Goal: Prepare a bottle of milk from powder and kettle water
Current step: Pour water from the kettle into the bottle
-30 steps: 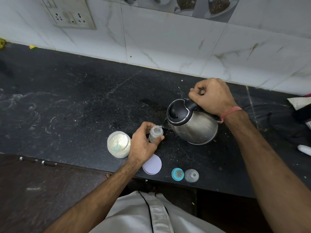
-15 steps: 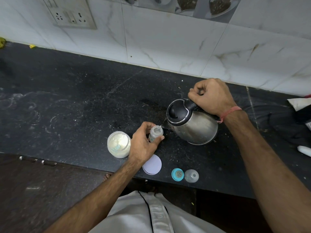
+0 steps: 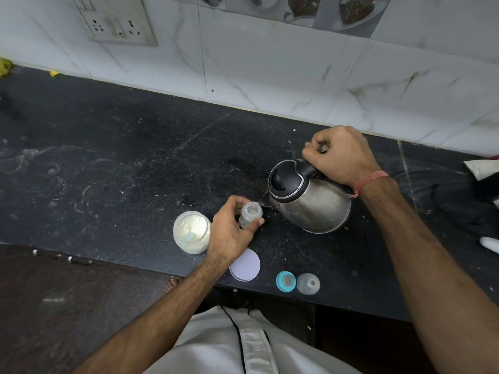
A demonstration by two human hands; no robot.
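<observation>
My left hand [image 3: 231,233] grips a small clear baby bottle [image 3: 251,213], upright and uncapped on the black counter. A steel kettle [image 3: 310,201] with a black lid is tilted left, its spout right at the bottle's mouth; a thin stream of water runs into the bottle. My right hand [image 3: 341,155] is closed round the kettle's black handle. Left of the bottle stands an open jar of white milk powder [image 3: 191,232] with a blue scoop in it.
A white round lid [image 3: 247,267] lies near the counter's [image 3: 121,163] front edge, beside a teal bottle ring with teat [image 3: 285,281] and a clear cap [image 3: 308,283]. Dark cloth and a white object sit at the far right. A wall socket [image 3: 118,25] is up left.
Almost nothing has moved; the kettle stays tilted at the bottle while both hands keep their hold.
</observation>
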